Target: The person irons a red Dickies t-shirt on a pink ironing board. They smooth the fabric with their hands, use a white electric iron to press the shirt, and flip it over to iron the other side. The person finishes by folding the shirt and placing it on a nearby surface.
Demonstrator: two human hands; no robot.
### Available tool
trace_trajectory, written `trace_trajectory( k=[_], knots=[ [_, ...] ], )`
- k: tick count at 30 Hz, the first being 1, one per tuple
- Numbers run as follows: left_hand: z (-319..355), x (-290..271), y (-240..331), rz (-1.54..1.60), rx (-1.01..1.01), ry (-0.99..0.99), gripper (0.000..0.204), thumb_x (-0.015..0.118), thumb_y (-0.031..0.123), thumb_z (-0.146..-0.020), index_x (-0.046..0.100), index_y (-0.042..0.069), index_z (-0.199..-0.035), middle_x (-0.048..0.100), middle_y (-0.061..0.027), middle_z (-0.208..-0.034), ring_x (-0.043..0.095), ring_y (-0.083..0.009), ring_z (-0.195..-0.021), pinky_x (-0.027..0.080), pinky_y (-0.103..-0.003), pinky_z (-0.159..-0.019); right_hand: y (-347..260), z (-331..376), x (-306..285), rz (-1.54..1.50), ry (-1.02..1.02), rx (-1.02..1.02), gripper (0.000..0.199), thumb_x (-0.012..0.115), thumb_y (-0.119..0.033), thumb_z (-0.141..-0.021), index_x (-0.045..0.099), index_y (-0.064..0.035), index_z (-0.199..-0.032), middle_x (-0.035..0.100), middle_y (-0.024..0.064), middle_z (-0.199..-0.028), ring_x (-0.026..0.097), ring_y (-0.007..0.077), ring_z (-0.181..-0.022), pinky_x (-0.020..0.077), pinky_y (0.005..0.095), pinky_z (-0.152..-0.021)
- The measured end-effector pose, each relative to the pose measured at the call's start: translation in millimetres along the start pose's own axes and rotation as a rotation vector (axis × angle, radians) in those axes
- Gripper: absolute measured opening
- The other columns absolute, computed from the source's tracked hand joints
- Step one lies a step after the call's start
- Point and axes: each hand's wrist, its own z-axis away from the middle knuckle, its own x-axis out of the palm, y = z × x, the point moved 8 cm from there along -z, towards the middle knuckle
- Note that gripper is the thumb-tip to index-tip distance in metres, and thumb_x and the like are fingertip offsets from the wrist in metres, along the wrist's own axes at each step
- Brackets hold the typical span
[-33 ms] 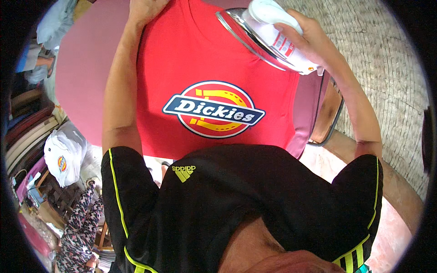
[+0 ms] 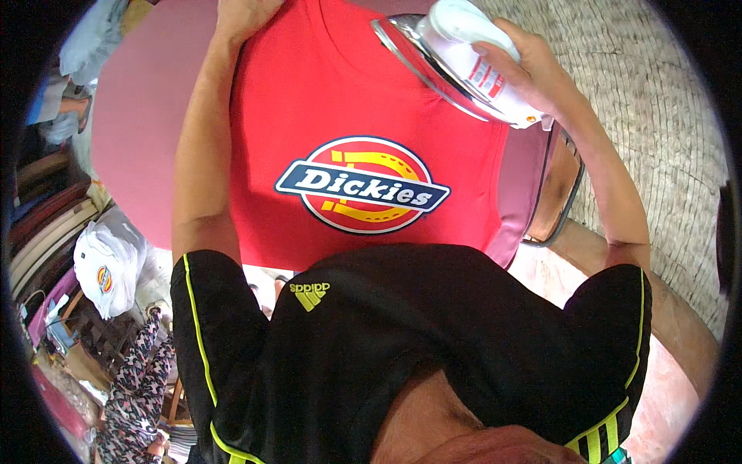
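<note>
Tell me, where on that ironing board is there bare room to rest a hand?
The pink board lies bare left of the left forearm, beside the red T-shirt. A narrow pink strip shows right of the shirt, under the white iron. The shirt's top is crowded: left hand, and right hand on the iron.

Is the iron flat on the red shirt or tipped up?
Tipped up: the iron shows its shiny soleplate, gripped by the right hand over the red shirt.
</note>
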Motion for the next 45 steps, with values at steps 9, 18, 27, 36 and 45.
trace_trajectory(
  k=[9, 18, 27, 36, 45],
  knots=[
    [3.0, 0.1, -2.5, 0.023, 0.039, -0.023, 0.025, 0.073, 0.025, -0.084, 0.07, 0.002, -0.092, 0.068, -0.0148, -0.082, 0.065, -0.0257, -0.076, 0.05, -0.037, -0.071, -43.0, -16.7, -7.6, 0.152, 0.021, -0.042, 0.031, 0.063, -0.029, -0.093, 0.062, -0.0006, -0.104, 0.067, 0.0199, -0.078, 0.068, 0.0322, -0.074, 0.053, 0.0398, -0.07],
    [-7.7, 15.1, -17.7, 0.14, -0.153, -0.242, 0.024, 0.076, 0.029, -0.084, 0.074, 0.008, -0.094, 0.069, -0.0078, -0.077, 0.065, -0.0189, -0.072, 0.051, -0.034, -0.069, -16.2, -9.5, 8.6, -0.052, 0.048, 0.076, 0.038, 0.059, -0.044, -0.098, 0.066, -0.0081, -0.11, 0.069, 0.0039, -0.086, 0.063, 0.0097, -0.07, 0.0525, 0.0283, -0.063],
    [-26.7, 27.6, -54.1, 0.223, 0.026, -0.302, 0.02, 0.07, 0.024, -0.09, 0.072, 0.006, -0.099, 0.067, -0.0013, -0.072, 0.06, -0.0116, -0.063, 0.049, -0.03, -0.059, -123.9, -33.9, 29.2, 0.09, 0.11, -0.082, 0.042, 0.053, -0.035, -0.096, 0.06, 0.0062, -0.102, 0.065, 0.0295, -0.095, 0.064, 0.0446, -0.091, 0.0492, 0.0501, -0.079],
    [-18.1, 3.9, -66.4, 0.194, 0.046, -0.256, 0.024, 0.068, 0.028, -0.087, 0.073, 0.007, -0.097, 0.073, -0.0075, -0.086, 0.067, -0.0174, -0.08, 0.052, -0.032, -0.076, -116.1, -100.3, 55.0, -0.058, 0.461, 0.045, 0.049, 0.052, -0.037, -0.096, 0.058, 0.0113, -0.101, 0.064, 0.0353, -0.095, 0.064, 0.0497, -0.091, 0.05, 0.0533, -0.077],
    [-31.8, 7.3, -94.0, 0.241, -0.079, -0.259, 0.016, 0.065, 0.018, -0.089, 0.072, 0.004, -0.095, 0.07, -0.0066, -0.078, 0.064, -0.0146, -0.07, 0.05, -0.03, -0.068, -136.2, -99.4, 88.7, -0.167, 0.562, 0.103, 0.05, 0.05, -0.042, -0.097, 0.06, 0.0071, -0.099, 0.066, 0.0305, -0.088, 0.066, 0.0458, -0.086, 0.05, 0.0511, -0.075]
  ],
)
